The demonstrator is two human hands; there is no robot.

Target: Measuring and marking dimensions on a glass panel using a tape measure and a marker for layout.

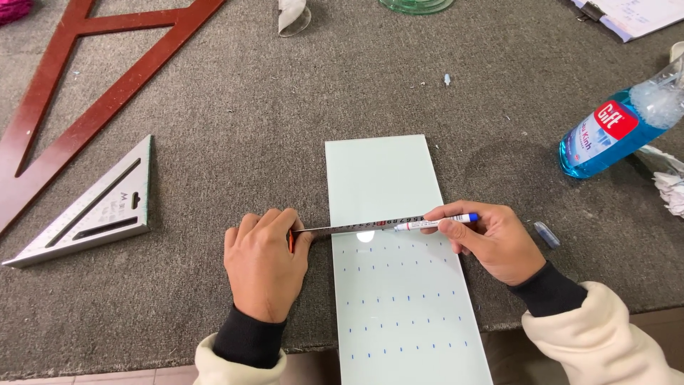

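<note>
Red wooden frame (pixel 85 64), angular, far left. Grey metal triangular square (pixel 92 210), flat on felt-like table (pixel 249 128). Left hand (pixel 263 260), closed over tape measure (pixel 353 227) laid across pale glass panel (pixel 395 264). Right hand (pixel 491 239), fingers pinching white marker (pixel 434 224) at tape. Blue plastic bottle (pixel 613 132), lying.

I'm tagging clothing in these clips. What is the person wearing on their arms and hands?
Both hands, the left hand and the right hand, are bare: no gloves, rings or watch in view. Each arm has a loose cream outer sleeve with a thick rolled edge, and a snug black inner cuff reaches out from under it to the wrist.
</note>
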